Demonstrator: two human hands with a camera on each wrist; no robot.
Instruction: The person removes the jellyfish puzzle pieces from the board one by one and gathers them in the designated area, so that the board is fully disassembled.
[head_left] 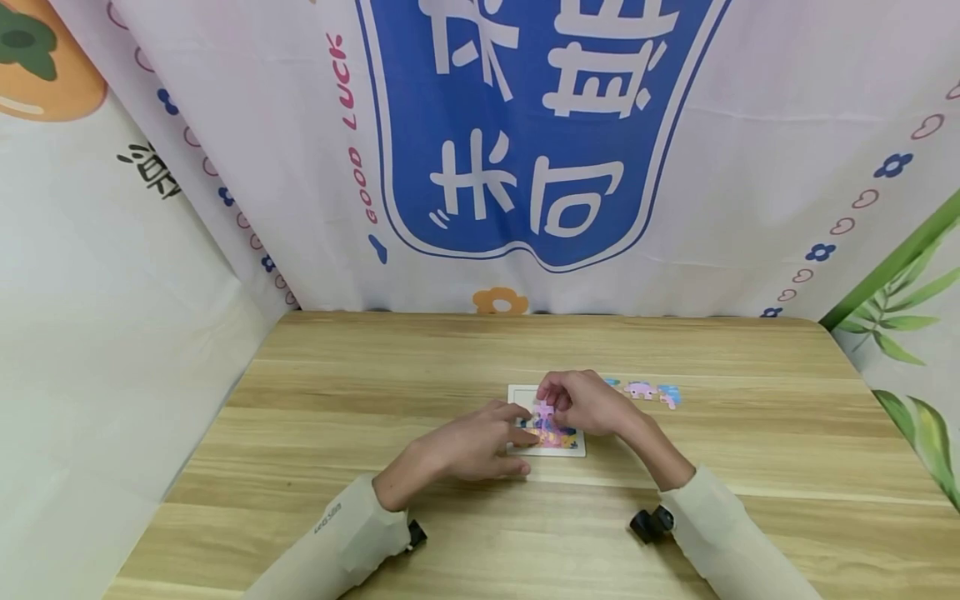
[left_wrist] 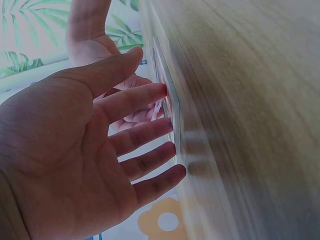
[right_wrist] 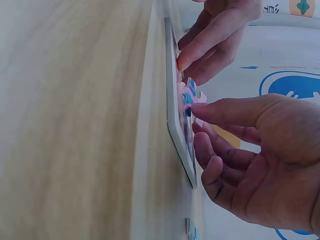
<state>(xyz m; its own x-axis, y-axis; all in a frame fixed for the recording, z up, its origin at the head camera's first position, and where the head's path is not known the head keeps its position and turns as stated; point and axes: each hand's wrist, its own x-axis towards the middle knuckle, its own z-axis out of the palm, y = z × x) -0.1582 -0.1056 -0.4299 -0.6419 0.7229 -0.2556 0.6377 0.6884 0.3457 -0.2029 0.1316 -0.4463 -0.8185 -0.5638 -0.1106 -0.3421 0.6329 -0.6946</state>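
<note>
A small jigsaw puzzle board (head_left: 563, 452) with a white frame lies on the table, its lower part covered by colourful joined pieces. Over its left side, my left hand (head_left: 480, 440) has its fingers spread, the fingertips (left_wrist: 161, 90) resting on the board. From the right, my right hand (head_left: 592, 403) pinches a pink and blue puzzle piece (right_wrist: 189, 97) between thumb and fingers. That piece stands tilted up from the board in the right wrist view. Part of the board is hidden beneath both hands.
Several loose puzzle pieces (head_left: 641, 390) lie right of the board, beyond my right hand. The wooden table (head_left: 360, 375) ends at a printed curtain (head_left: 300, 167) at the back. Black wrist devices (head_left: 651, 525) are worn under the sleeves.
</note>
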